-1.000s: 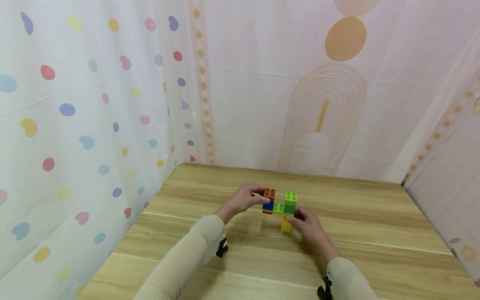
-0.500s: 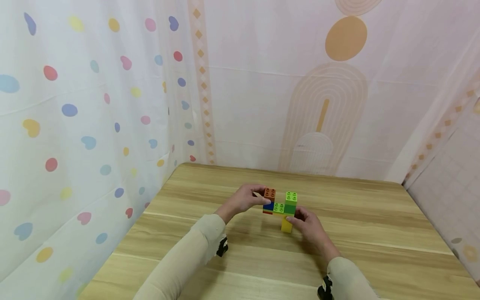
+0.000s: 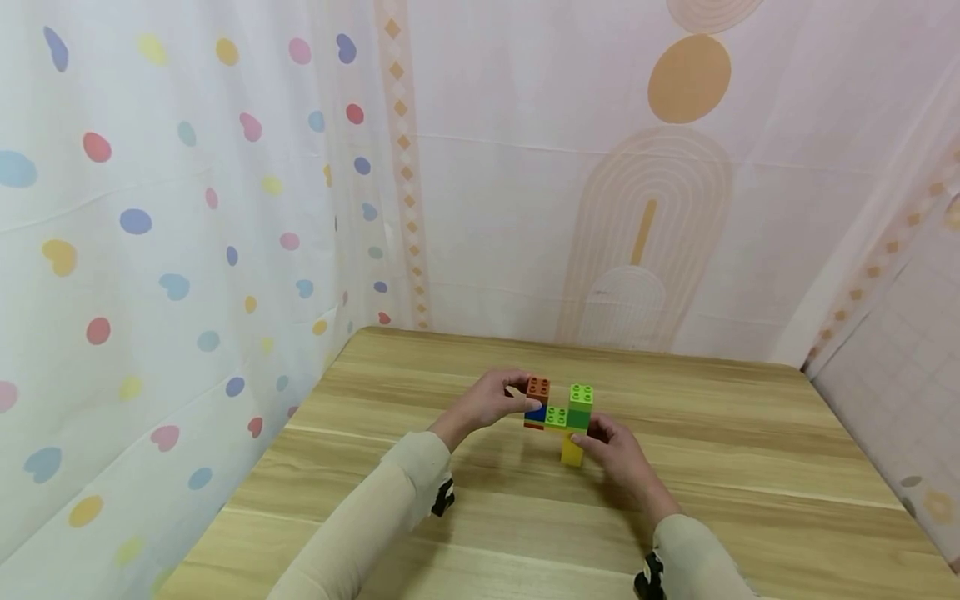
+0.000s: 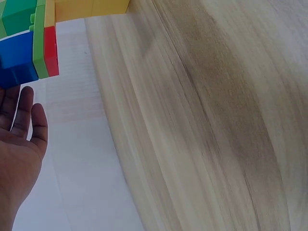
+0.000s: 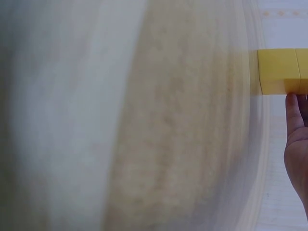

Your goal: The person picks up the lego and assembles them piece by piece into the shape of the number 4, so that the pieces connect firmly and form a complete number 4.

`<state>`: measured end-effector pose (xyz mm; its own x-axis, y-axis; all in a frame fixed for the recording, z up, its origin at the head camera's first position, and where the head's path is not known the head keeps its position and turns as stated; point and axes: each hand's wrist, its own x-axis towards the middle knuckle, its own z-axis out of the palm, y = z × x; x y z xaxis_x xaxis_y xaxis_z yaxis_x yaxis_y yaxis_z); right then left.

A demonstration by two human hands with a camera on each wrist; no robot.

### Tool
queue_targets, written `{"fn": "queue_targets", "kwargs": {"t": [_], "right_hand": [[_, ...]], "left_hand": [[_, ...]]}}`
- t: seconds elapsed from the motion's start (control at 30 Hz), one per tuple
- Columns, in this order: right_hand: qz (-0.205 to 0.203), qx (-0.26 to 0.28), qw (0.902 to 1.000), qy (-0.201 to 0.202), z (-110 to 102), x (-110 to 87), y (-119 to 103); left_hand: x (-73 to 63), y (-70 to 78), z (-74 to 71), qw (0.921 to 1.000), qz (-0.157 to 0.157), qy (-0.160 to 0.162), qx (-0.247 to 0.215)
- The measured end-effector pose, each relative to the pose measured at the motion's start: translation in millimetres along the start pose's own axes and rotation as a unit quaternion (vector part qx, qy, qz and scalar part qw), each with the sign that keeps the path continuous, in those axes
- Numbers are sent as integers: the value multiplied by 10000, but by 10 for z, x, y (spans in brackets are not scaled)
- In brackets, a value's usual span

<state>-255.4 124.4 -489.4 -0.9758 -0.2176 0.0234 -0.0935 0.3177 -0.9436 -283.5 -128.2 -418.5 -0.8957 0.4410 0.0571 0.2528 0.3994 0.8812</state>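
Note:
A toy-brick build stands on the wooden table. Its yellow column (image 3: 572, 452) carries a green brick (image 3: 578, 419) and a lime brick (image 3: 581, 395) on top. Sideways from there runs a flat lime plate (image 3: 556, 417), overhanging the table. On its left end sit a blue brick (image 3: 535, 414) and a reddish-brown brick (image 3: 538, 387), with a red piece (image 4: 50, 50) underneath. My left hand (image 3: 491, 398) pinches the brown and blue bricks between thumb and fingers. Around the column's upper part, my right hand (image 3: 621, 450) grips; its fingers (image 5: 292, 108) touch the yellow bricks in the right wrist view.
The wood-grain table (image 3: 390, 375) spreads out around the build. Behind it hangs a pale patterned curtain (image 3: 495, 250), and a dotted curtain (image 3: 187, 333) borders the left side. Dark wrist straps (image 3: 443, 497) show below the sleeves.
Both hands keep their hold on the brick build, which stays in place. Only a very slight shift of the head view shows.

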Motion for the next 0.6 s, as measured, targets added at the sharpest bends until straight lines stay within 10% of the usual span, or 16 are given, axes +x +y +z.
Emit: {"fn": "queue_targets", "kwargs": {"t": [0.6], "right_hand": [[-36,22,9999,119,29,-27,-28]], "left_hand": [[-140,-218,19,9979,67,558,312]]}}
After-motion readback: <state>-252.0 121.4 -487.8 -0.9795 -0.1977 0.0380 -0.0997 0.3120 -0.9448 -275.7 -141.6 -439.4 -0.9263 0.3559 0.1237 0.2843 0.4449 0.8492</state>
